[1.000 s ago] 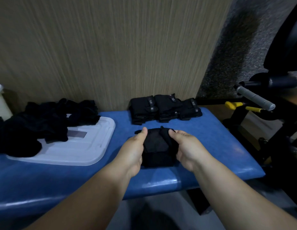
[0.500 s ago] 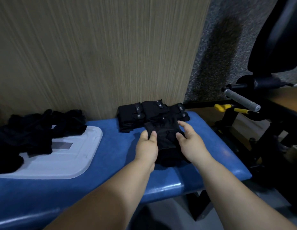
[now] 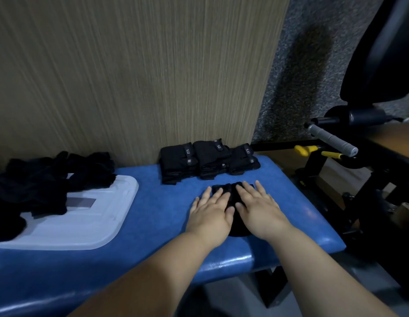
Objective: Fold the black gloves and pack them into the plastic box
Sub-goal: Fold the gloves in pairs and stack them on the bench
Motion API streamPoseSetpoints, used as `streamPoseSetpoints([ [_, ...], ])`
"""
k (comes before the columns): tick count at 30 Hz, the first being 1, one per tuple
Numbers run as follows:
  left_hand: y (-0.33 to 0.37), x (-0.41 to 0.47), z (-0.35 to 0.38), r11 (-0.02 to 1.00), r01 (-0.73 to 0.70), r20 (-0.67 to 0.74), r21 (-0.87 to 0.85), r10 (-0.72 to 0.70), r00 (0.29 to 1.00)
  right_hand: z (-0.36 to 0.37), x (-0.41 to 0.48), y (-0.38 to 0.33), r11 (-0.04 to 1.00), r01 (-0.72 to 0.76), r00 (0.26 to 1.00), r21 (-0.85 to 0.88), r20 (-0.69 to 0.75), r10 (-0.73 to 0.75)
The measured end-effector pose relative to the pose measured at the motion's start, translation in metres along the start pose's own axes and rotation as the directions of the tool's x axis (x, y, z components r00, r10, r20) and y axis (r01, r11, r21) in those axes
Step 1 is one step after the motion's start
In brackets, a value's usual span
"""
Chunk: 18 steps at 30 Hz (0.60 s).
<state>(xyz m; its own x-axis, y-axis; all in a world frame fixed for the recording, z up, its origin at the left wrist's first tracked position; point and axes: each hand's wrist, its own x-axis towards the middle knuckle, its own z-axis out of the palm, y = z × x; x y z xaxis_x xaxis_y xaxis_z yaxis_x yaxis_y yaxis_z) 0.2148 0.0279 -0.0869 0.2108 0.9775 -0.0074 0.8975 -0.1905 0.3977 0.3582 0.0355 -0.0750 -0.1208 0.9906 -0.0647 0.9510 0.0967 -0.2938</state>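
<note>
A folded black glove (image 3: 231,196) lies on the blue padded bench (image 3: 153,207), mostly covered by my hands. My left hand (image 3: 211,209) presses flat on its left half, fingers straight. My right hand (image 3: 259,207) presses flat on its right half, fingers spread. Behind them, against the wall, stand three stacks of folded black gloves (image 3: 208,160). A heap of unfolded black gloves (image 3: 45,179) lies at the left, partly on a white plastic lid (image 3: 89,220). No plastic box shows in view.
A wood-grain wall panel (image 3: 130,76) rises right behind the bench. To the right stands black gym equipment with a grey handle (image 3: 331,143) and yellow levers (image 3: 306,149). The bench's right end (image 3: 331,243) drops off near my right hand.
My hands held the glove by its edges and lifted it toward the stacks. Now the glove lies on the bench and both palms press flat on it.
</note>
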Motion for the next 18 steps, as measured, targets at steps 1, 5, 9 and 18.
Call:
streamPoseSetpoints([
  [1,0.0,-0.001,0.0,0.999,0.008,0.04,0.052,-0.01,0.999,0.002,0.0,0.001,1.0,0.003,0.999,-0.015,0.049,-0.002],
  [5,-0.002,-0.005,0.0,0.989,0.041,0.137,0.144,-0.061,0.989,0.004,0.001,0.002,0.998,-0.001,0.993,-0.058,0.117,0.007],
  [9,-0.004,-0.009,-0.001,0.983,0.047,0.161,0.175,-0.075,0.984,0.003,0.002,0.001,0.996,0.004,0.991,-0.085,0.137,0.007],
  [18,-0.034,-0.03,-0.023,0.998,0.054,0.054,0.042,-0.057,0.997,-0.008,-0.003,-0.025,0.993,0.073,0.996,-0.088,-0.044,-0.077],
])
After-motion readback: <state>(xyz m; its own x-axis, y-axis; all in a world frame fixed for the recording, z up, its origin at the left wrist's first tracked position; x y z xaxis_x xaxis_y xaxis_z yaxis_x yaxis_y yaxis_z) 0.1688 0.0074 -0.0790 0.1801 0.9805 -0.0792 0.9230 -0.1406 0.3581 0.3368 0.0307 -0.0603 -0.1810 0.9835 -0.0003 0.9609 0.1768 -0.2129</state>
